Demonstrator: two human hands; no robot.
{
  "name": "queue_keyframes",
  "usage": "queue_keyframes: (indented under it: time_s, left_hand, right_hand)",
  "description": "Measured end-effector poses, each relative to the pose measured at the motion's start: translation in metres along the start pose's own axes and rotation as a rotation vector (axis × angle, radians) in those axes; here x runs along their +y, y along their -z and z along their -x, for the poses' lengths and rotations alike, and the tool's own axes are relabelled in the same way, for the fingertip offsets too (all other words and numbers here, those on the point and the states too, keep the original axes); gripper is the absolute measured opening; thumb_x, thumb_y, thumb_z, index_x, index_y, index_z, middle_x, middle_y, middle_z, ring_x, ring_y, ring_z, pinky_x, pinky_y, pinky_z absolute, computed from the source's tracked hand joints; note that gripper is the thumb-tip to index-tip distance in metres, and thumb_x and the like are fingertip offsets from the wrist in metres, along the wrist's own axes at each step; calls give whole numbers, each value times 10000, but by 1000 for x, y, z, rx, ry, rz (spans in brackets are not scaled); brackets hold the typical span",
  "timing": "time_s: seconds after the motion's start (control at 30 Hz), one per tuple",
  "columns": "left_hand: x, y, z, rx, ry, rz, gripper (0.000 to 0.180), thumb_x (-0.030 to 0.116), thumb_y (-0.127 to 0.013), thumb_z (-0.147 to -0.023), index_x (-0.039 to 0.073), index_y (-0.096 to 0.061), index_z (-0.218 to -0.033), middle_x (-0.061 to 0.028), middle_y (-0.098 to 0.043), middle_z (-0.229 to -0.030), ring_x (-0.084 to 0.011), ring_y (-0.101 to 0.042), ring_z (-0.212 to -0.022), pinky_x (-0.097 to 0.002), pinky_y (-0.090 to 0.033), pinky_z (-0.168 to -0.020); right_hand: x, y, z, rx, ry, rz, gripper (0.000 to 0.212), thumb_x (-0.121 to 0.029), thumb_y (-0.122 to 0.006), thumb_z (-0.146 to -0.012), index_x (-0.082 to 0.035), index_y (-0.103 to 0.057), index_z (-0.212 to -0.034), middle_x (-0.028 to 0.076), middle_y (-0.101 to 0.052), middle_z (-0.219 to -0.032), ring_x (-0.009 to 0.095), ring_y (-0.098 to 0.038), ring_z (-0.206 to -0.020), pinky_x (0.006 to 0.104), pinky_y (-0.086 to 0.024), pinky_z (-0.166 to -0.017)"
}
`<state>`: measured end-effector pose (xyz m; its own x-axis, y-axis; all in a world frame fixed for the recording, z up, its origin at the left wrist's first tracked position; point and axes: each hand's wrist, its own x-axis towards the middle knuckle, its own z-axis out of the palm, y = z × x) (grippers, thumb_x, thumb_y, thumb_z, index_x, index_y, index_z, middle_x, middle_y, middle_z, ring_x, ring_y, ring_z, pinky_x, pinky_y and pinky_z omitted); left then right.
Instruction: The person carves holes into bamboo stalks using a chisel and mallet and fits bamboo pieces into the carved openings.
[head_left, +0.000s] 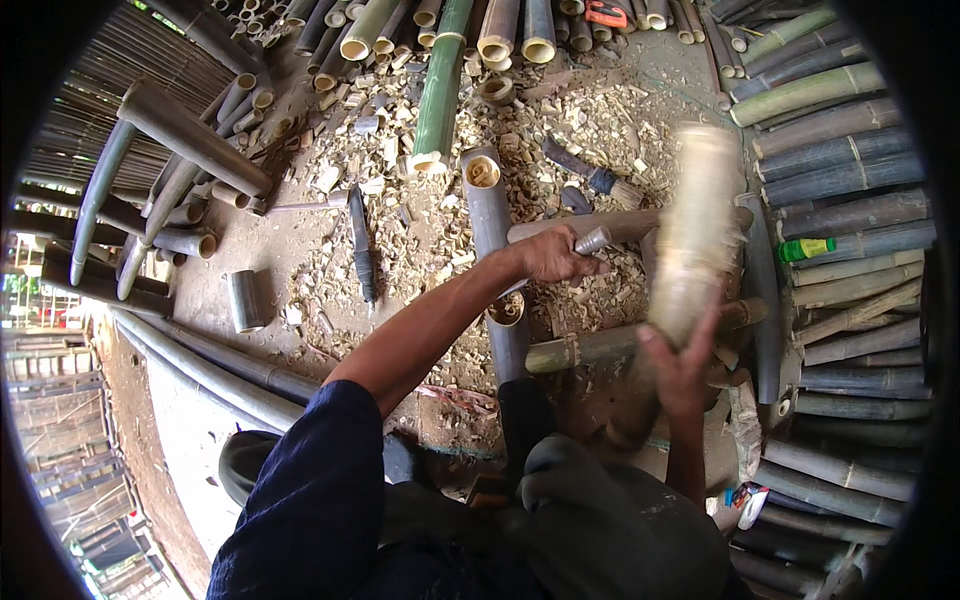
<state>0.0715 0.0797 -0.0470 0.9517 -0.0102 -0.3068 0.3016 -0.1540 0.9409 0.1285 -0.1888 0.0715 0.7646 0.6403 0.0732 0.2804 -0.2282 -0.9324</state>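
1. A grey bamboo tube (490,215) lay on the floor (290,250) ahead of the person, its long axis running away from the body, with a far opening (483,173) and a near opening (507,308) in its upper side.
2. The left hand (560,257) was the nearer one, just above and to the right of the near opening, its forearm crossing over the tube. It was clenched round a short rod (595,240), whose butt pointed rightward; the rod's other end could not be clearly made out.
3. The right hand (685,360) grasped the lower end of a thick pale cylinder (695,230), blurred and raised well right of the tube, its long axis roughly parallel to it. Open air separated cylinder and butt.
4. Two bamboo crosspieces (600,350) ran sideways right of the tube, toward a dark tube (765,310), bounding the room below the right hand.
5. Left of the tube, low wood chips (420,220) and a knife (361,250) left room overhead; a green bamboo pole (440,90) ended near the tube's far end.
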Motion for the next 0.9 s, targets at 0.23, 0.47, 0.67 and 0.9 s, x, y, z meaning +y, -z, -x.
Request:
queue_keyframes:
  time_s: [0.23, 0.47, 0.67, 0.9]
  left_hand:
    - [17, 2, 36, -38, 15, -6, 377, 382, -740, -969, 27, -737, -842, -5, -711, -736, -101, -633, -719, -305, -516, -692]
    - [-1, 1, 64, -8, -65, 98, 402, 162, -775, -926, 77, -645, -1297, -48, -726, -1062, -158, -694, -983, -329, -552, -894]
    - [-6, -6, 85, 54, -119, 307, 205, 76, -741, -923, 9, -701, -1113, -99, -746, -988, -173, -705, -1029, -327, -544, -922]
    - [2, -38, 90, 265, -373, -101, 323, 142, -752, -874, 101, -748, -1194, -119, -761, -1172, -212, -729, -1026, -366, -572, -942]
  right_hand:
    - [-68, 10, -24, -466, 63, 107, 1050, -100, -734, -817, -30, -109, -1657, 242, -328, -1638, 315, -375, -1490, 404, -320, -1212]
    - [-75, -16, -12, -522, 233, 423, 1028, -121, -767, -814, -80, -171, -1651, 265, -413, -1585, 408, -438, -1454, 434, -366, -1194]
    - [-116, 0, -13, -469, 324, 165, 1008, -30, -725, -807, 2, -158, -1639, 263, -356, -1626, 336, -408, -1480, 408, -335, -1216]
    - [-92, -22, -1, -586, 110, 419, 1030, -84, -789, -781, -53, -216, -1636, 283, -398, -1582, 418, -424, -1461, 445, -361, -1187]
